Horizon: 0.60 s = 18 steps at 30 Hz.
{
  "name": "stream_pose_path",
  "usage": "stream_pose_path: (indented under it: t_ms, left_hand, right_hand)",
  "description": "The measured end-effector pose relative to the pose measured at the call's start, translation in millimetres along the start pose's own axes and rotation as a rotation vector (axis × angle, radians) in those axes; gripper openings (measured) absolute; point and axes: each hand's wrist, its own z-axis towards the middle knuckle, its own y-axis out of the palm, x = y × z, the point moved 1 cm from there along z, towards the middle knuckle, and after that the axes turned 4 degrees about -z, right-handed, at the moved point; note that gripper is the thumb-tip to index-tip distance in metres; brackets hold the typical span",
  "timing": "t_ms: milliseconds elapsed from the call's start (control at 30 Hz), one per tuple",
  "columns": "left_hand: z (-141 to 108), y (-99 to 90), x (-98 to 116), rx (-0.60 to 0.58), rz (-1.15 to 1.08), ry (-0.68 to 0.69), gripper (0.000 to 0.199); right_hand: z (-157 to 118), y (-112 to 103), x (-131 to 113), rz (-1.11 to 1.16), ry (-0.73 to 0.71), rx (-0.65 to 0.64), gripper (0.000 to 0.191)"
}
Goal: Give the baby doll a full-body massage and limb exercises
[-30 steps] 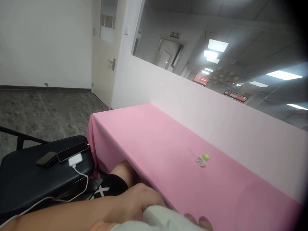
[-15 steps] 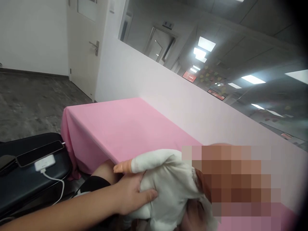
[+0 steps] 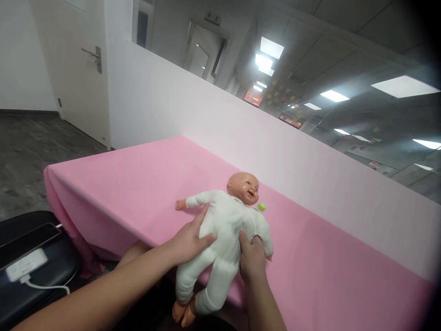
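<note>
A baby doll in a white suit lies face up at the edge of the pink-covered table, its head toward the wall and its feet hanging over the near edge. My left hand grips the doll's side at the waist, thumb on its front. On the other side, my right hand holds the torso under the doll's arm, its thumb on the white cloth and its other fingers mostly hidden. Beside the doll's head lies a small green object.
A black seat at the lower left bears a dark phone and a white power bank with a cable. Behind the table runs a low white wall under a large window. A door stands at the upper left.
The doll has gone from close in front of the camera to lying on the table, face up. My right hand and the green object now show. The view has shifted right.
</note>
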Motion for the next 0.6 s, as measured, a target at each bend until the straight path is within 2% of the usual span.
stream_pose_path:
  t_ms: [133,367,600]
  left_hand:
    - [18.4,-3.6,-8.5,0.051,0.035,-0.027,0.107]
    - [51.2,-5.9,-24.6,0.034,0.003,-0.019,0.101]
    - [77.5,-3.9,-27.1,0.023,0.222,-0.117,0.097]
  right_hand:
    - [15.0,7.6,1.4,0.016,0.025,-0.032,0.050]
    - [47.7,20.3,3.8,-0.093,0.164,-0.058,0.041]
    - [65.8,32.4,3.2,0.038,0.261,-0.109,0.034]
